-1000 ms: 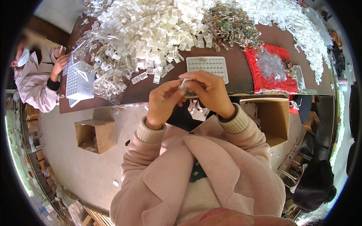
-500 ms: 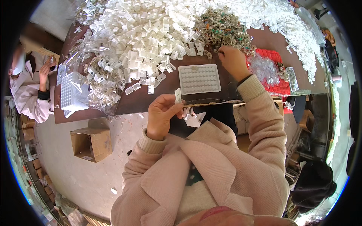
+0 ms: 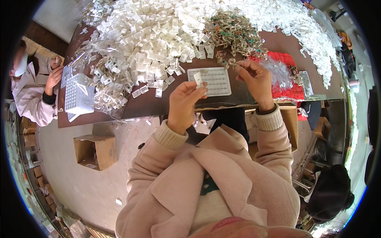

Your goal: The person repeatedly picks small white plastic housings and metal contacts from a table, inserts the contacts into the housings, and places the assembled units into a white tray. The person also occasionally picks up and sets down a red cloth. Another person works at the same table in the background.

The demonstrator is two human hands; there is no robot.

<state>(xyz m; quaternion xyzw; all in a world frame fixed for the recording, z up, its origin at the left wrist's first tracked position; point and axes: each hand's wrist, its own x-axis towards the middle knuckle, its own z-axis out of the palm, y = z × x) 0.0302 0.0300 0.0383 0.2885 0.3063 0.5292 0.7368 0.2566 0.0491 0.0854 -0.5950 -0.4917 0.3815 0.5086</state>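
Note:
A small white plastic case (image 3: 198,78) is pinched upright between the thumb and fingers of my left hand (image 3: 185,101), over the near left part of a white ribbed tray (image 3: 216,94). My right hand (image 3: 256,79) pinches a small brownish-clear piece (image 3: 232,62) by the tray's far right corner; its exact kind is too small to make out. Behind it lies a pile of similar brownish pieces (image 3: 234,33) with green and orange bits. To the left of that pile spreads a large heap of white plastic cases (image 3: 158,37).
A red cloth (image 3: 282,89) with clear plastic bits lies on the right of the brown table (image 3: 154,104). Stacked clear trays (image 3: 79,95) and a plastic bag of parts (image 3: 109,85) are at left. A co-worker (image 3: 35,85) sits beyond them. A cardboard box (image 3: 96,152) stands on the floor.
My right hand has come back from the brownish pile toward me with a small piece in its fingers. My left hand has risen forward and right with the white case, over the tray's edge.

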